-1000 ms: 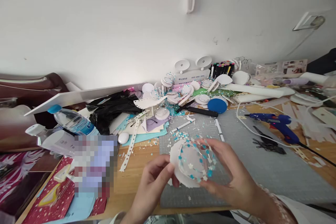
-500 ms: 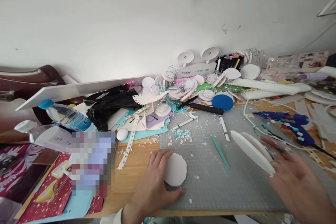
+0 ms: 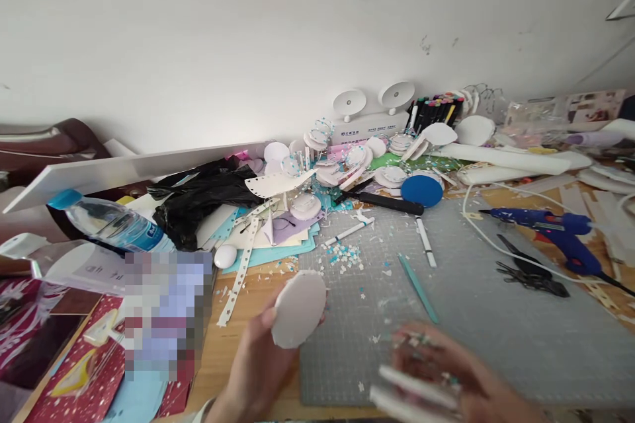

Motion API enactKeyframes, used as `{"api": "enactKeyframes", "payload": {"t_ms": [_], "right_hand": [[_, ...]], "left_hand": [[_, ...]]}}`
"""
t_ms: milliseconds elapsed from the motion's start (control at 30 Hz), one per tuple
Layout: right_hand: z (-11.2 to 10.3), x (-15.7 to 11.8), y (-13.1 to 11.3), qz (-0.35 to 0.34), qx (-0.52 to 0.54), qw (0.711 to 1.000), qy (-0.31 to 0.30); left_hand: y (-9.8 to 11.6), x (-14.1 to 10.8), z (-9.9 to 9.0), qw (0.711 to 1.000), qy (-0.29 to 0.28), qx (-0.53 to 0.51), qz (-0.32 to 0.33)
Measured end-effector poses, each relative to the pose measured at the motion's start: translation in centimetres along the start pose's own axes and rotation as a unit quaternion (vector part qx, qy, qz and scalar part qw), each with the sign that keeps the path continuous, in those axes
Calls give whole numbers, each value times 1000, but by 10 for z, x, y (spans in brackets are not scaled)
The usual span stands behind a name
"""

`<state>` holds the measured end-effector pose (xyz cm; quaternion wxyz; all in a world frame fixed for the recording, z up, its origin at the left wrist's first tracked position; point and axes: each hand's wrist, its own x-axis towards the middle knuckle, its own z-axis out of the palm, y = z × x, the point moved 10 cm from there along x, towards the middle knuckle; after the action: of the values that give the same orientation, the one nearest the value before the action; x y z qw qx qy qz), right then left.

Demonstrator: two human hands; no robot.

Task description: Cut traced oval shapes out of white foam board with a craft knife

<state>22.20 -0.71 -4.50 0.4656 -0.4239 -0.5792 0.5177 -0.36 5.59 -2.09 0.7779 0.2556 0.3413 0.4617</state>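
Note:
A round white disc (image 3: 299, 309) is gripped in my left hand (image 3: 262, 351), tilted up above the left edge of the grey cutting mat (image 3: 496, 357). My right hand (image 3: 441, 363) is low over the mat, blurred by motion, with a pair of white discs (image 3: 411, 396) held at its fingers. Small star-shaped bits cling to the fingers of that hand. A teal stick (image 3: 417, 287) and a white marker (image 3: 425, 242) lie on the mat between and beyond my hands, near scattered white and blue stars (image 3: 342, 255).
A blue glue gun (image 3: 550, 228) with its cord and black scissors (image 3: 526, 258) lie to the right. Behind are a blue disc (image 3: 421, 192), a black-handled tool (image 3: 387, 202) and piled white discs. A water bottle (image 3: 114, 221) and a black bag (image 3: 198, 198) are at the left.
My left hand has lifted and tilted its disc off the mat. My right hand has moved left and nearer with its discs, uncovering the scissors.

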Motion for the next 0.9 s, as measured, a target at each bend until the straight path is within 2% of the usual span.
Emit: {"api": "enactKeyframes", "payload": {"t_ms": [67, 100, 167, 267, 333, 467, 567, 667, 767, 800, 900], "right_hand": [[34, -3, 15, 83, 141, 982, -98], [44, -1, 19, 112, 173, 971, -119], [48, 13, 20, 129, 167, 973, -98], [25, 44, 15, 91, 107, 990, 29], [9, 57, 10, 58, 82, 990, 102], [-13, 65, 6, 36, 86, 985, 145], [-21, 57, 5, 40, 151, 979, 130], [-6, 37, 3, 36, 201, 976, 71], [21, 9, 11, 47, 205, 977, 28], [37, 1, 12, 45, 191, 980, -12], [61, -9, 22, 35, 150, 988, -19]], "left_hand": [[-5, -2, 5, 996, -15, -73, -41], [-6, -3, 9, 993, -28, -98, -53], [-7, -6, 14, 989, -51, -126, -65], [-9, -12, 16, 987, -68, -123, -74], [-9, -17, 16, 989, -72, -108, -76], [-6, -25, 16, 989, -80, -95, -75], [-6, -27, 18, 986, -90, -109, -85], [-8, -26, 25, 981, -115, -128, -92], [-13, -26, 31, 976, -131, -137, -103], [-14, -26, 31, 977, -131, -135, -105], [-12, -26, 20, 988, -95, -89, -80]]}}
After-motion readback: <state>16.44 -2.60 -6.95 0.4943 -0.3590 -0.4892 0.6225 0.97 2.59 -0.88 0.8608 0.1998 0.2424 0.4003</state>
